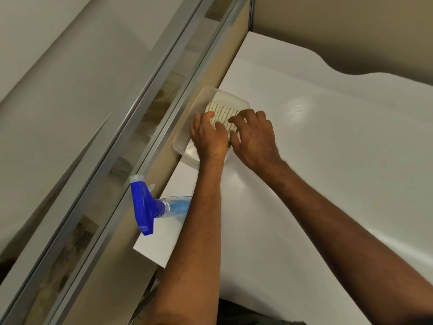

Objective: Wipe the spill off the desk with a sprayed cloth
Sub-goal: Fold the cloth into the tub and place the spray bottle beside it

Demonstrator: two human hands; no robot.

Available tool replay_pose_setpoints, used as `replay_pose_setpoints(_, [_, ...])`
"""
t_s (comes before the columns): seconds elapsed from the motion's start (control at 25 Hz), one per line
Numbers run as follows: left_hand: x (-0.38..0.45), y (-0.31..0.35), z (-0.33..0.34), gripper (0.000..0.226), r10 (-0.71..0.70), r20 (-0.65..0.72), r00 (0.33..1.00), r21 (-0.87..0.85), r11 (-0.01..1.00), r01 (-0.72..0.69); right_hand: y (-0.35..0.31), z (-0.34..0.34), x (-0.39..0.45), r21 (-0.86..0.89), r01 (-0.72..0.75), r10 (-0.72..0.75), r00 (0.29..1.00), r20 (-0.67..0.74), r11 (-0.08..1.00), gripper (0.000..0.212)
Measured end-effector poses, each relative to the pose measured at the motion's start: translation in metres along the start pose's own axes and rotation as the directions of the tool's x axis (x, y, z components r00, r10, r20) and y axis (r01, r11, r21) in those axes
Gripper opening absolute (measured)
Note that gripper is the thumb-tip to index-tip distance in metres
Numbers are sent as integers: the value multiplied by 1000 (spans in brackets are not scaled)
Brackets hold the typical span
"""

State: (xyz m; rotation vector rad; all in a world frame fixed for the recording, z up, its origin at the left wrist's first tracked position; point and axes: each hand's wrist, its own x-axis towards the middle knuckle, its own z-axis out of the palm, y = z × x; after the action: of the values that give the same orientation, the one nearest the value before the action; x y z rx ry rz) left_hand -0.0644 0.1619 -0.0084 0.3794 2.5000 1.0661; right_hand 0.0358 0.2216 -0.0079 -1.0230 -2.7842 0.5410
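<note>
At the far left, a spray bottle [152,207] with a blue trigger head is seen lying on its side at the edge of the counter [328,160], its head hanging out past the rim. A knock from the left forearm, which passes just beside it, could send it off the edge, and liquid might leak from the nozzle while it lies flat.

Further right, a clear plastic tub [187,134] is set against the counter's left edge, and a folded striped cloth [221,111] lies inside it. The left hand [207,134] is reached into the tub with fingers curled onto the cloth; whether it is truly gripped cannot be told. The right hand [253,134] is spread above the cloth, fingers bent and fingertips touching it, nothing yet enclosed.

If the cloth is pulled sideways rather than lifted, the light tub could be dragged or tipped toward the edge.

No spill can be made out on the glossy surface; a patch could be missed.
</note>
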Motion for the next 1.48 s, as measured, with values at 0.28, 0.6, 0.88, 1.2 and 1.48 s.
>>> replay_pose_setpoints(0.28, [-94,-14,-17,37,230,64,971,-88,971,-224,1,-11,-80,175,-69,68,998,14,982,47])
replay_pose_setpoints(0.6, [-213,-106,-39,42,408,216,887,56,902,-429,7,2,-190,193,-151,142,988,61,970,46])
replay_pose_setpoints(0.88, [-266,-202,-70,40,275,177,945,116,948,-298,-5,34,-246,234,-176,149,980,128,956,48])
replay_pose_setpoints(1.2, [-247,-238,-90,55,167,-33,985,270,951,-152,-49,50,-234,371,-179,99,969,224,911,61])
replay_pose_setpoints(1.48, [-208,-239,-86,81,93,-32,995,366,928,-75,-96,34,-181,433,-182,53,955,292,883,81])
